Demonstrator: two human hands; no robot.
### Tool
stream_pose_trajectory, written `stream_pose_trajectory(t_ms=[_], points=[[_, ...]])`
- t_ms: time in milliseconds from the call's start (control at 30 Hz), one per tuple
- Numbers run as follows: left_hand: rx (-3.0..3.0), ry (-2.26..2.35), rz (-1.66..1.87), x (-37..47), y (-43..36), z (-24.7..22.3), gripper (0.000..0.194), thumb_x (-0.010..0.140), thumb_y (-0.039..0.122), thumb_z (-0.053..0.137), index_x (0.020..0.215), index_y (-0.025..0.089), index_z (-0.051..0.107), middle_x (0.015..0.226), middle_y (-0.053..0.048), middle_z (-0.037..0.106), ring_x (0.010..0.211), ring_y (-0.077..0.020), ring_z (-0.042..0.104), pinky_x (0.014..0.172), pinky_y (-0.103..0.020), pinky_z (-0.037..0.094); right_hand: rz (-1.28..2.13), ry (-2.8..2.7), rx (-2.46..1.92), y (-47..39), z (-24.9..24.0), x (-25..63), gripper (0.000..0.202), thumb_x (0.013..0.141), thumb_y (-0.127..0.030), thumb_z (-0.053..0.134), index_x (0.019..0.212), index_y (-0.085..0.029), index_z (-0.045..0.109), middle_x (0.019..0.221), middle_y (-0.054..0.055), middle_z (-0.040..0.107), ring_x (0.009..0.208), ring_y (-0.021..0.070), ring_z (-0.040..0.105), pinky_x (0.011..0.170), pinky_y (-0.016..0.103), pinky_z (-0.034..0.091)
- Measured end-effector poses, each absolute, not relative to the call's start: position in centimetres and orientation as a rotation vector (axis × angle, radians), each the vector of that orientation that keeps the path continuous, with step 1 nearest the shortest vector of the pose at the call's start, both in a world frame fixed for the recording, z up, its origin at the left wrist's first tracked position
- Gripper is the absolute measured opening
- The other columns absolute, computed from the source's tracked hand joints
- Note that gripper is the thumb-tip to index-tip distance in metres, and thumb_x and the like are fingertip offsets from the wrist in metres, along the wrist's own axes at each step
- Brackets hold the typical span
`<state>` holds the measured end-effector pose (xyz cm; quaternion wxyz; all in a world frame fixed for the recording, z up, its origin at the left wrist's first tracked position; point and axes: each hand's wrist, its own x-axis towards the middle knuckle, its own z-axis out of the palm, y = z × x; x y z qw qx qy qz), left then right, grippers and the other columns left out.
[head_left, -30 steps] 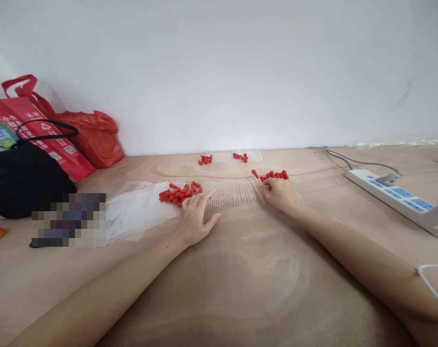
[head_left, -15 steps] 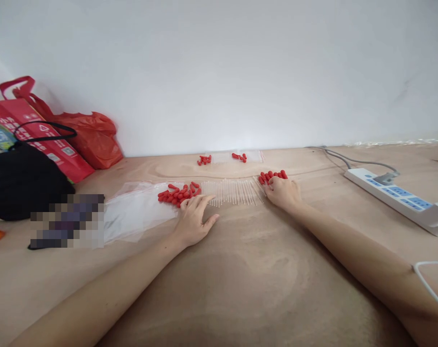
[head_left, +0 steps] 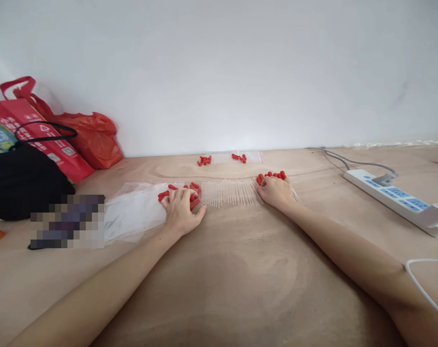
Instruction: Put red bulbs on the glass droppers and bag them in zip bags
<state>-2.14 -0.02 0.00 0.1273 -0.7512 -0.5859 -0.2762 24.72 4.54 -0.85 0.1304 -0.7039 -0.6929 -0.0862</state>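
Observation:
My left hand (head_left: 181, 209) rests over a loose pile of small red elongated pieces (head_left: 195, 203). Its fingers bend down onto the pile and the thumb stands apart. Between my hands lies a row of thin white sticks (head_left: 229, 192), side by side on the wood. My right hand (head_left: 274, 192) is at the right end of that row, against a group of similar red pieces (head_left: 276, 175). Its fingers are curled together, their tips mostly hidden, and I cannot make out what is in them. Pale stick ends (head_left: 296, 195) show beside its wrist.
Clear plastic bags (head_left: 132, 212) lie left of the pile. Another clear bag (head_left: 222, 157) with red pieces is near the wall. A power strip (head_left: 395, 195) with cables is at right, a white cord (head_left: 417, 284) by my right arm. Red bags (head_left: 92, 135) and a black bag (head_left: 27, 180) stand left.
My left hand has moved left, from the pile's right edge onto the red pieces, covering many of them. My right hand has shifted slightly left, uncovering pale stick ends by its wrist.

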Motion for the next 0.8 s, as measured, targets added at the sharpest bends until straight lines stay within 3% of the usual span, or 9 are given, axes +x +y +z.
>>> stream_pose_trajectory(t_ms=[167, 367, 500, 633, 800], points=[[-2.117, -1.575, -0.691, -2.5, 0.2, 0.0, 0.017, 0.067, 0.035, 0.059, 0.077, 0.021, 0.056, 0.095, -0.008, 0.054, 0.092, -0.0278, 0.044, 0.078, -0.045, 0.027, -0.318, -2.015, -2.114, 5.3, -0.9, 24.1, 0.03, 0.081, -0.032, 0.039, 0.083, -0.015, 0.063, 0.084, 0.011, 0.062, 0.086, 0.0249, 0.052, 0.085, 0.041, 0.021], [-2.053, -1.467, -0.558, -2.7, -0.1, 0.3, 0.013, 0.072, 0.031, 0.054, 0.067, 0.019, 0.059, 0.097, -0.01, 0.054, 0.094, -0.0288, 0.044, 0.08, -0.047, 0.026, -0.285, -2.025, -2.181, 5.8, -1.0, 23.3, 0.03, 0.081, -0.015, 0.035, 0.08, -0.009, 0.064, 0.083, 0.017, 0.063, 0.085, 0.026, 0.054, 0.08, 0.042, 0.021], [-2.04, -1.451, -0.531, -2.8, 0.0, 0.2, 0.011, 0.072, 0.024, 0.052, 0.066, 0.019, 0.06, 0.096, -0.011, 0.056, 0.094, -0.029, 0.045, 0.08, -0.047, 0.027, -0.361, -1.97, -2.138, 5.3, -1.0, 23.3, 0.033, 0.084, -0.019, 0.032, 0.081, -0.006, 0.062, 0.084, 0.019, 0.063, 0.082, 0.0264, 0.054, 0.078, 0.04, 0.022], [-2.051, -1.415, -0.608, -2.8, -0.3, 0.3, 0.013, 0.075, 0.02, 0.049, 0.067, 0.019, 0.06, 0.092, -0.009, 0.058, 0.094, -0.0283, 0.046, 0.079, -0.047, 0.027, -0.459, -2.011, -1.866, 3.2, -0.9, 23.4, 0.031, 0.086, -0.026, 0.031, 0.086, -0.008, 0.056, 0.085, 0.015, 0.061, 0.079, 0.0245, 0.051, 0.074, 0.036, 0.023], [-2.238, -1.324, -0.843, -1.7, -1.9, 0.6, 0.01, 0.074, 0.022, 0.051, 0.069, 0.019, 0.059, 0.086, -0.007, 0.059, 0.088, -0.0248, 0.049, 0.079, -0.043, 0.028, -0.359, -2.359, -1.359, -0.7, -0.8, 23.1, 0.021, 0.085, -0.028, 0.039, 0.079, -0.015, 0.053, 0.079, 0.008, 0.059, 0.079, 0.0201, 0.047, 0.068, 0.032, 0.023]])
